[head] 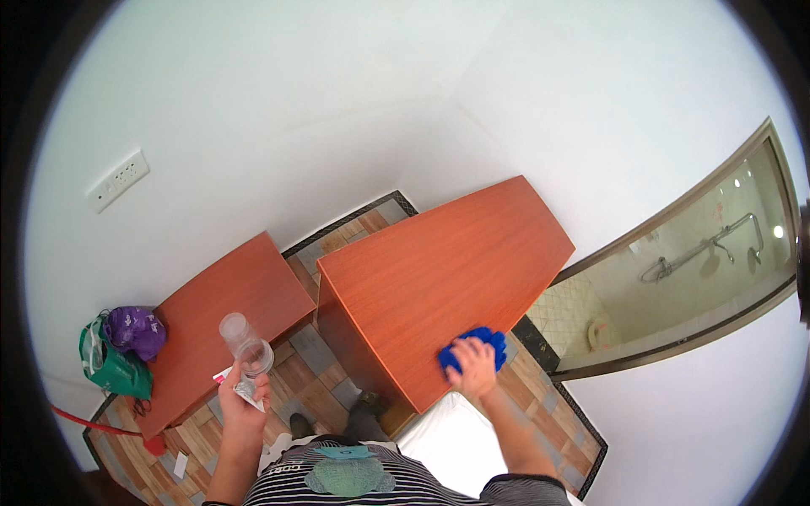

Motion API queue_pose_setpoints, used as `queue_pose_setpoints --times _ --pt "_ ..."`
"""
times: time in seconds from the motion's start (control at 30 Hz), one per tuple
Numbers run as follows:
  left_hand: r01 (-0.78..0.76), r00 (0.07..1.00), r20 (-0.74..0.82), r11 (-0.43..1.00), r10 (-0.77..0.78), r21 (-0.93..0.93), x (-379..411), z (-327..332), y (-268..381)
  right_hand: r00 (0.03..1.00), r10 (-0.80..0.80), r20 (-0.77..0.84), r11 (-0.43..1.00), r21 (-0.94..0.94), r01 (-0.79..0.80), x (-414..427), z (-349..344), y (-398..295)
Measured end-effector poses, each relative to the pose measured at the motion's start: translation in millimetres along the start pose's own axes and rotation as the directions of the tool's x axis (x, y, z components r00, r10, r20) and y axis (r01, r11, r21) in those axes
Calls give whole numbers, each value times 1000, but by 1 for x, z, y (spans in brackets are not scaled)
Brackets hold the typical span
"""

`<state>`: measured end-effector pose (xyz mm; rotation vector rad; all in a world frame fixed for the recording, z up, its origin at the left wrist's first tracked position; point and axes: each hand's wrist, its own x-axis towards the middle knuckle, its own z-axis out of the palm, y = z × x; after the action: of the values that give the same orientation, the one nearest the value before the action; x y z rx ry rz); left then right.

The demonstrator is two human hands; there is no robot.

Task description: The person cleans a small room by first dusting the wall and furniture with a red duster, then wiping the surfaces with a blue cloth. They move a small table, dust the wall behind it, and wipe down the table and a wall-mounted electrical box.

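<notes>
My left hand (242,397) grips a clear plastic cup (239,332), held up in front of the lower brown wooden table (221,291). A small white packet or wrapper (249,396) is in the same hand, with a bit of pink at its edge. On the right, my right hand (474,367) lies over a crumpled blue cloth (497,348), fingers spread across it. The cloth rests on the near right edge of the taller reddish-brown wooden cabinet (430,272). Part of the cloth is hidden under the hand.
A green bag (117,367) and a purple bag (136,329) sit at the low table's left end. Below are a red-handled tool (154,445) and a white card (180,465) on the floor. White-covered furniture (452,443) adjoins the cabinet. A glazed shower-room opening (683,265) is at right.
</notes>
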<state>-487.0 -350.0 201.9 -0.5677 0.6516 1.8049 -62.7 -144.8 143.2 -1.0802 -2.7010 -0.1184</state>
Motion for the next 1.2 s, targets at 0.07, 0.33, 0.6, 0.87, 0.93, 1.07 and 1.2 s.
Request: queue_pose_setpoints --times 0.07,0.33,0.6,0.87,0.93,1.07,1.2 --pt "-15 1000 -23 1000 16 25 3 -11 6 989 141 -40 983 -111 -145 18 5 35" --pt "-22 1000 16 998 21 57 13 -14 6 711 651 -266 733 464 -498 92 -55 -5" --pt "171 980 80 978 -180 117 7 1 5 947 321 31 943 82 -322 62 -25 -221" --pt "186 975 88 967 -204 172 -13 16 6 892 393 -224 917 24 -398 30 -35 -177" --pt "206 969 101 962 -226 180 1 -5 12 845 480 -234 862 -50 -504 23 -36 -144" --pt "187 982 -52 953 -180 240 15 -11 2 747 612 -258 749 -112 -653 45 -32 -62" --pt "181 983 -61 950 -171 255 3 10 -24 615 751 -243 602 -134 -787 79 -27 46"
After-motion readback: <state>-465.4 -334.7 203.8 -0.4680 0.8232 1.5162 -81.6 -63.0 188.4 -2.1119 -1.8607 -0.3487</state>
